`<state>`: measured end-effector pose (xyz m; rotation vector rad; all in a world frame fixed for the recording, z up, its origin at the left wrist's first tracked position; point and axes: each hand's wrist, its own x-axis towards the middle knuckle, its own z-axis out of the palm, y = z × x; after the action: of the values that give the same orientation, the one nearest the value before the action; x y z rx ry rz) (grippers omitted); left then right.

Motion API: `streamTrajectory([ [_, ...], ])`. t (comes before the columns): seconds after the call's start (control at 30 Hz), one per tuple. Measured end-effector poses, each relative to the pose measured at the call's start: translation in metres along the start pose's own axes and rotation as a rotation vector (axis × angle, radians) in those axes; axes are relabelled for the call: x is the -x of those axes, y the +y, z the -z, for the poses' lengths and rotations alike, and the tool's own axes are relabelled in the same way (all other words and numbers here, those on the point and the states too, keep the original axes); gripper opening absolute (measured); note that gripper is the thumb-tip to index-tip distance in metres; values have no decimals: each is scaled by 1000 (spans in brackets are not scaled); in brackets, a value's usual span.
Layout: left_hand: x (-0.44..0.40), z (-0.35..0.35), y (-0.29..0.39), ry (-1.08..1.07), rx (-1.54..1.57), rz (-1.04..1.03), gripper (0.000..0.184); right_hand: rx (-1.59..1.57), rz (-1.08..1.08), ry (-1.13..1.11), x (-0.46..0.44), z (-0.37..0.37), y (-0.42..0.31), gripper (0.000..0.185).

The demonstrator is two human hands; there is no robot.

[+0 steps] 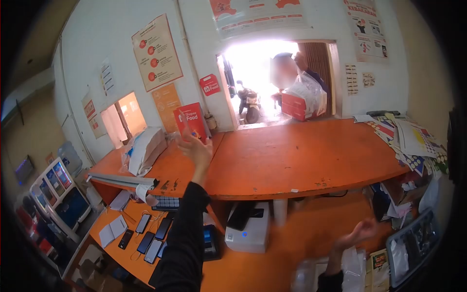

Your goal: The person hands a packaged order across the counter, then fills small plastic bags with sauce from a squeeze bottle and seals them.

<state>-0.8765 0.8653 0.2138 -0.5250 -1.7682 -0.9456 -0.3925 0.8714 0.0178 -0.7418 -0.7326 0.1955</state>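
Observation:
My left hand (195,151) is raised over the left part of the orange counter (292,151), its fingers spread and nothing in them. Just behind it, a red food sign (191,118) stands against the wall. Low on the right, my right hand (357,233) hovers above clear plastic bags (353,265), a little blurred, fingers apart and apparently holding nothing. Beyond the counter, a person (287,73) at the wall opening has a red box (300,104) in a clear plastic bag, resting at the sill.
Several phones (146,242) with cables lie on the lower desk at left. A white printer (247,233) with a dark phone on top stands under the counter. A wrapped package (146,151) sits on the counter's left, papers (413,141) on its right. A clear-lidded tray (413,248) is at far right.

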Motion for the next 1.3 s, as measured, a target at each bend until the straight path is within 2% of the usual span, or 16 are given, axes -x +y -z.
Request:
streamTrajectory([
  [0.07, 2, -47, -79, -195, -180, -7, 80, 202, -137, -154, 46, 42, 7, 39],
  [0.13, -22, -27, -111, -552, 71, 168, 79, 198, -264, -181, 83, 67, -4, 39],
  [0.2, -39, -2, -124, -517, -108, 122, 61, 237, -279, -379, 109, 113, -15, 36],
  [0.27, -51, -10, -160, -407, -189, 170, 43, 301, -407, -487, 121, 146, -40, 60],
  [0.37, -70, 18, -174, -332, -212, 158, 33, 452, -172, -637, 128, 186, -57, 47],
  [0.47, -90, 6, -221, -434, -305, 196, 29, 551, -272, -584, 131, 203, -85, 39],
  [0.57, -98, -1, -248, -431, -329, 168, 25, 675, -128, -535, 141, 217, -105, 35],
  [0.7, -98, -30, -281, -407, -307, 67, 29, 782, -206, -386, 178, 219, -152, 35],
  [0.77, -100, -34, -284, -468, -286, 59, 28, 1020, -385, -505, 194, 225, -188, 42],
  [0.83, -103, -20, -268, -512, -270, 78, 30, 745, -256, -419, 246, 269, -164, 31],
  [1.0, -109, -15, -278, -526, -195, 63, 28, 824, -235, -392, 303, 278, -233, 26],
  [1.03, -116, -32, -305, -576, -158, -67, 24, 875, -257, -389, 310, 284, -246, 27],
  [1.1, -118, -9, -307, -605, -168, -448, 19, 895, -169, -419, 321, 301, -253, 22],
  [1.17, -115, 27, -291, -450, -95, -603, 20, 917, -160, -458, 326, 315, -266, 20],
  [1.23, -104, 75, -256, -244, 94, -581, 21, 961, -207, -512, 328, 323, -281, 22],
  [1.3, -87, 132, -223, -42, 331, -525, 22, 830, -701, -510, 339, 330, -288, 31],
])
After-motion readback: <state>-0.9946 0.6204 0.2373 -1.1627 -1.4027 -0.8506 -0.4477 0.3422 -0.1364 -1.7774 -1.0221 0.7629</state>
